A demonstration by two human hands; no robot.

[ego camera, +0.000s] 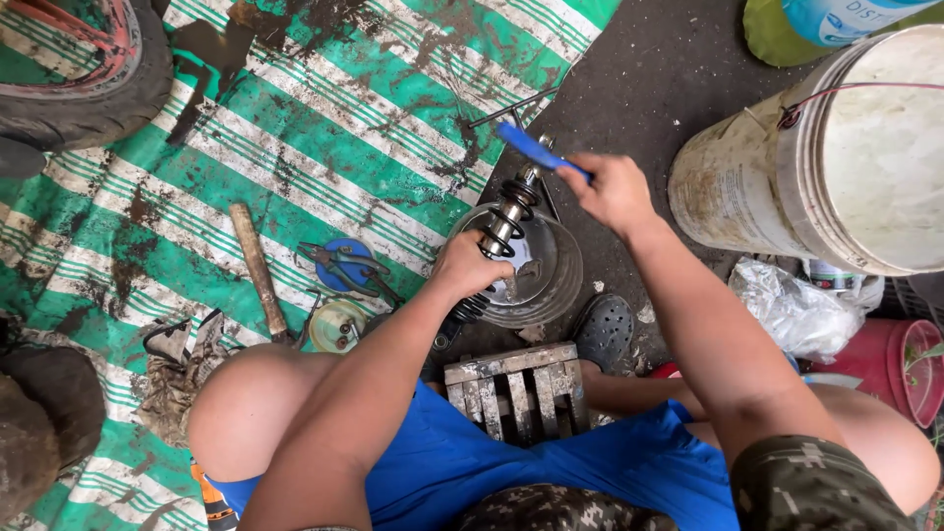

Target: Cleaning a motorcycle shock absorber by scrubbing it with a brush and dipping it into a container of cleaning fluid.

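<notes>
I see a grimy green-striped mat [324,128] beside dark ground. My left hand [470,264] grips a coil-spring shock absorber [503,221] over a metal basin [551,270]; my right hand [612,189] clasps what looks like a blue-handled brush [536,149] at its top.

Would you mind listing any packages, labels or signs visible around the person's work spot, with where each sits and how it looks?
Label on a container: top right corner, above the bucket; pale blue with white, on a yellow-green body, cut off by the frame.
Bucket: right side, on dark ground; large, round, dirty white, with a wire handle; no label visible.
Plastic bag: right, below the bucket; crumpled, clear to whitish.
No signs or screens in view.
</notes>
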